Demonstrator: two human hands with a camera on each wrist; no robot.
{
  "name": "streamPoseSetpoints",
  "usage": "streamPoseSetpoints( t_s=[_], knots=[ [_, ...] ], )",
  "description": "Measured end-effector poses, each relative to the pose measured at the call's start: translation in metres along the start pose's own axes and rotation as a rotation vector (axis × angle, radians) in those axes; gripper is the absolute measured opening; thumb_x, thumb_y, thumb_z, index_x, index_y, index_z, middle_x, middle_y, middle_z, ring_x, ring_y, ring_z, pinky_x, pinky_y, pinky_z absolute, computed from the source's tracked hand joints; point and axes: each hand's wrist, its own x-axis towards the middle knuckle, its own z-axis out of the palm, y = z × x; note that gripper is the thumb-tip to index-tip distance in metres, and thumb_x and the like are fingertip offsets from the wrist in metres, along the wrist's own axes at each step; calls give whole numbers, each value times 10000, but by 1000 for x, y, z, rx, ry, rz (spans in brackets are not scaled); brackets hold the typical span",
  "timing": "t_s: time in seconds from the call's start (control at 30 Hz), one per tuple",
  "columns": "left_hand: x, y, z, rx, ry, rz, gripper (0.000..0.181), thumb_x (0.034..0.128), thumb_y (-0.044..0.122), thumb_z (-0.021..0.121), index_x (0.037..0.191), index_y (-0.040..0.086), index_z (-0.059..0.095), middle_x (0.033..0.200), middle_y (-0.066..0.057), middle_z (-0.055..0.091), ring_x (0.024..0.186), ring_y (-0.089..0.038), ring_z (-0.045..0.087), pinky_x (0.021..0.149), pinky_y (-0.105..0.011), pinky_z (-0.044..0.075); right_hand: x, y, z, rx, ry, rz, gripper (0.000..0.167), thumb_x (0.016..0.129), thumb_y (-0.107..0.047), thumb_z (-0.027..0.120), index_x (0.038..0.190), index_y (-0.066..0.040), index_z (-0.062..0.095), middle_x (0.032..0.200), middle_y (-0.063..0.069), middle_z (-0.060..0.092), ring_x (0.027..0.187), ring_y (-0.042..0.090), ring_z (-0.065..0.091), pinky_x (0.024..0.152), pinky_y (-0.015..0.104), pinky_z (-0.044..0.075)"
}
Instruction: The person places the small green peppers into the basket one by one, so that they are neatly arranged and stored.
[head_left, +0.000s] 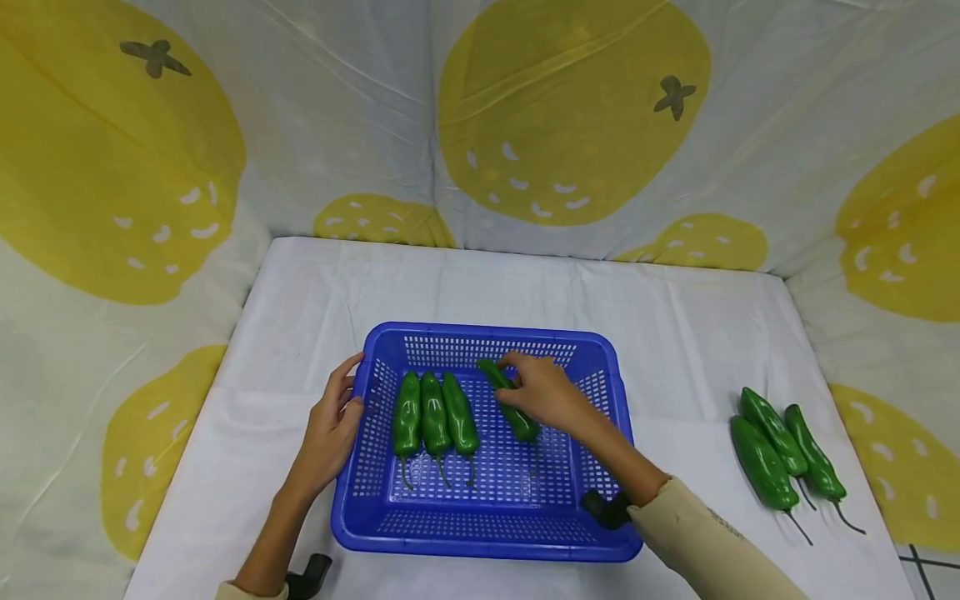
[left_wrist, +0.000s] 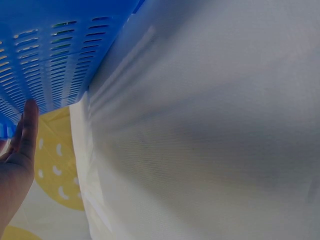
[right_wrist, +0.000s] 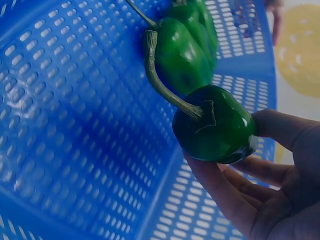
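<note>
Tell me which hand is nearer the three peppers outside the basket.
Right. The right hand holds a pepper inside the basket, left of those three peppers; the left hand touches the basket's left side, farther from them.

— What sits at the centre?
— A blue plastic basket, rectangular, its walls and floor perforated, upright on a white-covered worktop.
— And inside it?
— Three glossy green peppers lie side by side in the left half, thin stems toward the near rim.
— Is there another?
— A fourth pepper, held just right of the middle, slants with its tip to the far left; its curved stem shows clearly from the right wrist.
— Any outside?
— Three more peppers, whole and shiny, bunched well to the basket's right, stems pointing near and right.
</note>
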Motion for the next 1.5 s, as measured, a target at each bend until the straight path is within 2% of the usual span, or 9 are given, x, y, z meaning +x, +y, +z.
streamPoseSetpoints(
  t_s=[0.3,0.47,0.6,0.7,0.87,0.93,1.13,1.27,1.5],
  knots=[
    [1,-2,0,6,1,-2,611,1012,14,384,1549,291,297,1276,-132,586,1110,-276,624,836,-293,528,12,-6,26,-104,-10,-2,457,839,-119,754,1261,-2,623,920,151,702,602,155,636,457,243,510],
    [2,-5,0,12,-8,7,609,1014,-6,377,1565,231,271,1275,-166,575,1107,-311,618,831,-300,530,15,-9,35,-128,-14,-12,454,842,-124,750,1258,3,618,951,161,702,619,166,634,487,236,509],
    [2,-5,1,13,-7,10,600,1008,-24,374,1564,176,274,1264,-195,576,1103,-328,616,830,-268,521,17,-8,42,-129,-6,-28,439,856,-130,739,1249,19,612,955,174,703,632,173,649,502,226,512],
    [2,-6,1,9,0,5,606,1006,-19,382,1559,212,288,1261,-176,583,1103,-303,619,832,-255,516,18,-7,44,-130,-1,-39,433,875,-147,726,1243,42,599,894,164,693,583,154,634,472,219,504],
    [2,-4,0,-2,1,10,617,1010,-2,393,1553,274,294,1268,-145,588,1096,-271,626,828,-270,524,17,-5,41,-145,0,-33,447,925,-181,682,1282,61,566,644,73,599,409,107,497,384,229,438],
    [2,-3,0,-3,2,15,618,1010,0,393,1554,276,292,1269,-144,588,1094,-271,627,827,-272,525,16,-4,39,-159,11,-31,439,938,-188,664,1287,60,566,598,45,558,390,108,464,374,236,420],
    [1,-2,0,6,2,12,608,1017,17,394,1552,288,291,1270,-138,588,1106,-269,623,834,-261,520,14,-1,29,-179,57,-11,410,928,-144,661,1274,61,584,691,81,615,441,129,535,399,243,454],
    [0,-1,0,10,-1,7,602,1023,26,394,1549,301,294,1276,-133,588,1111,-268,622,838,-267,520,12,0,22,-193,67,8,414,920,-130,666,1283,52,586,672,81,608,452,128,536,405,240,459],
    [1,-2,0,6,2,1,605,1017,21,383,1542,314,306,1263,-126,591,1105,-261,623,836,-268,521,4,3,7,-178,85,-11,419,910,-119,663,1296,29,594,587,28,561,452,109,456,399,230,352]
  ],
)
